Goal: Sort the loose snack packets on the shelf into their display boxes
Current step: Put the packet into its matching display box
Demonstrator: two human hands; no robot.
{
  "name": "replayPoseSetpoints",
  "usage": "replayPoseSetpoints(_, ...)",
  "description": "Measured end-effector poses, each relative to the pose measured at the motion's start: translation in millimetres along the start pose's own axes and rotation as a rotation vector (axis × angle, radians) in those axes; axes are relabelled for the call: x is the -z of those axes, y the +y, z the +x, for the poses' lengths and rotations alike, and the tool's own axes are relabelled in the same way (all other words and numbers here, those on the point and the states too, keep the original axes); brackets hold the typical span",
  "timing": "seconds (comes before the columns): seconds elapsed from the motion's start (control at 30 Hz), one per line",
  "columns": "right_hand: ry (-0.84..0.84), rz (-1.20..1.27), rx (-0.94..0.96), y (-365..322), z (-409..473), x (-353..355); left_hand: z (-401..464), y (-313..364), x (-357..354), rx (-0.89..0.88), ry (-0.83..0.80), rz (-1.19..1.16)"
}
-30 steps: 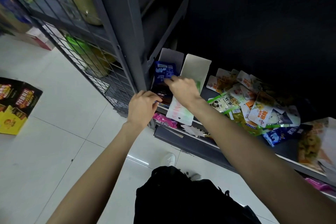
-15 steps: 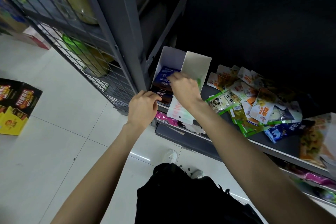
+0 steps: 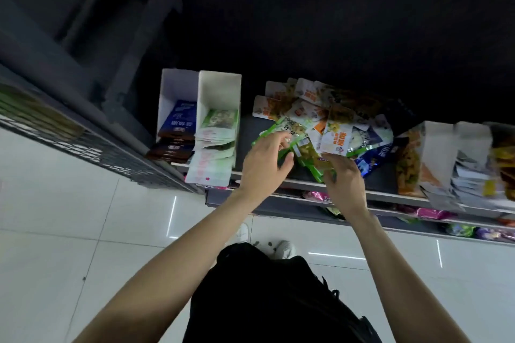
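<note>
1. Loose snack packets (image 3: pixel 331 125), glossy foil in mixed colours, lie heaped on the dark metal shelf (image 3: pixel 390 195) at 1 o'clock, between box groups.
2. The left hand (image 3: pixel 263 164) and right hand (image 3: pixel 344 178) both pinch green plastic packets (image 3: pixel 309 154), likely gathering matching ones.
3. The white cardboard display box (image 3: pixel 218 86) at 11 o'clock holds similar green packets, so it seems their destination.

White floor tiles (image 3: pixel 69 231) — wire rack (image 3: pixel 83 145)

Free: bare shelf (image 3: pixel 245 131) strip between green-packet box (image 3: pixel 218 86) and packet pile (image 3: pixel 334 120) | Blocked: boxes left, orange-packet box (image 3: pixel 434 142) right
</note>
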State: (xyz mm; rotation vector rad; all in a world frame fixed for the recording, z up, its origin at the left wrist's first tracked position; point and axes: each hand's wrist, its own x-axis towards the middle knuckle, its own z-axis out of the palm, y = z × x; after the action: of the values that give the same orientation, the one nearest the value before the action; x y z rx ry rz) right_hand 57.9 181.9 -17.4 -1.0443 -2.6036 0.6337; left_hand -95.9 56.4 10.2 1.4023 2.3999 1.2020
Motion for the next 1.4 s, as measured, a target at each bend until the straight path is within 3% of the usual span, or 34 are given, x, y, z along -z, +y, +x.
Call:
replayPoseSetpoints(0.07,-0.142,-0.095,-0.069,13.2,4.5,-4.3,14.4,-18.6,-31.2,0.101,-0.124,0.126)
replayPoseSetpoints(0.2,-0.318,-0.279,-0.030,31.6,14.0,-10.7,36.0,-46.8,-65.3,0.261,-0.300,0.405)
replayPoseSetpoints(0.37,-0.494,-0.363,-0.041,39.5,29.7,-16.5,48.0,-60.0,-84.4,0.360,-0.456,0.532)
replayPoseSetpoints(0.6,-0.600,-0.316,-0.077,47.2,29.1,-18.2,59.4,-62.9,-86.9,0.434,-0.534,0.547)
replayPoseSetpoints(0.7,-0.600,-0.298,-0.078,47.6,30.3,-17.3,60.7,-59.3,-78.7,0.413,-0.495,0.579)
replayPoseSetpoints(0.87,-0.558,-0.202,-0.108,39.4,30.0,-12.0,58.7,-47.6,-58.5,0.575,-0.546,0.372)
replayPoseSetpoints(1.0,-0.352,0.230,-0.243,15.8,27.1,11.7,51.8,-20.9,-17.3,0.656,-0.528,-0.022)
replayPoseSetpoints(1.13,-0.223,0.822,-0.469,-21.7,25.7,42.7,26.4,10.7,28.6,0.513,-0.513,-0.233)
replayPoseSetpoints(1.2,-0.154,0.981,-0.472,-37.5,30.0,55.5,15.1,18.9,48.7,0.420,-0.533,-0.283)
replayPoseSetpoints(1.3,-0.135,0.831,-0.296,-56.4,37.7,71.7,5.9,19.7,72.5,0.310,-0.499,-0.143)
replayPoseSetpoints(1.4,-0.227,0.630,-0.084,-75.9,44.7,79.6,7.8,8.4,89.7,0.129,-0.298,0.182)
